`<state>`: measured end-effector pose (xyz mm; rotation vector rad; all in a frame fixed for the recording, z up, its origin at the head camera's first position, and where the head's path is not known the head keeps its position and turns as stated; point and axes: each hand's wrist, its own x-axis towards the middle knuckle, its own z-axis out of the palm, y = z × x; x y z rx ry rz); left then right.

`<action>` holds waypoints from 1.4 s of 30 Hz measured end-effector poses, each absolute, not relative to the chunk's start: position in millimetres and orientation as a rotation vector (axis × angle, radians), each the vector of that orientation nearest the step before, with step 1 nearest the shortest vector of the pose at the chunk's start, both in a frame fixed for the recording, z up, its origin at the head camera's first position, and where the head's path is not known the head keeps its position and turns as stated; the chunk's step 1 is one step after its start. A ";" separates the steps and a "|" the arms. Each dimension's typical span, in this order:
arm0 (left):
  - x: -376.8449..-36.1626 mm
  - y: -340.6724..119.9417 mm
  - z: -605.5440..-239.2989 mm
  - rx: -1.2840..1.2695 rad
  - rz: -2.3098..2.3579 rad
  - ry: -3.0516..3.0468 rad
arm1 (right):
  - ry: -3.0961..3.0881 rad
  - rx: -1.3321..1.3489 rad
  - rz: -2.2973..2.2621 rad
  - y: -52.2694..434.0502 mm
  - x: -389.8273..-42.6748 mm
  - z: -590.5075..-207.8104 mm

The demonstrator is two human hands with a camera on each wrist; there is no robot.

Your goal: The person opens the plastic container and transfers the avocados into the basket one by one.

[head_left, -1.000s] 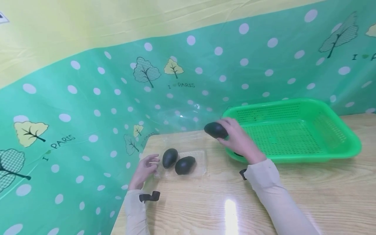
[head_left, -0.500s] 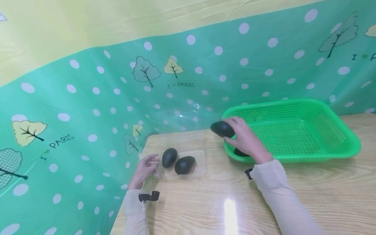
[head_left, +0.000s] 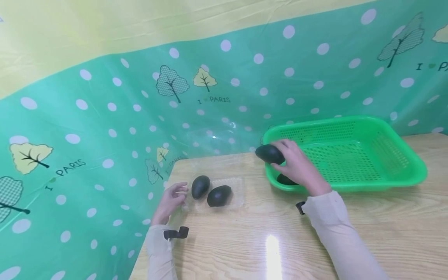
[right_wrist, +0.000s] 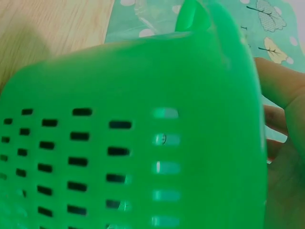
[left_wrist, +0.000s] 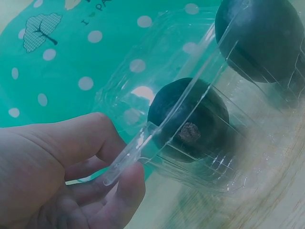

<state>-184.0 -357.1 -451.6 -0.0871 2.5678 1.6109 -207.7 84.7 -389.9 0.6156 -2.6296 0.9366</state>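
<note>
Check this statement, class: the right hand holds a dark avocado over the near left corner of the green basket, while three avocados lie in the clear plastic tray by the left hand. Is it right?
Not quite: the clear plastic tray holds two avocados, not three, as the head view shows. The rest stands: the right hand holds a dark avocado over the green basket's near left corner, and the left hand is by the tray.

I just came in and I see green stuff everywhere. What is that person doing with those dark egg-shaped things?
A person is handling dark avocados at a wooden table. The right hand grips one avocado over the near-left corner of the green basket, where another avocado already lies. The left hand pinches the edge of a clear plastic tray between thumb and fingers; two more avocados sit in it.
</note>
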 end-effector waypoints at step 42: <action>-183.0 -356.9 -450.5 -0.078 1.614 2.549 | -2.792 0.575 0.865 121.1 -205.3 -403.7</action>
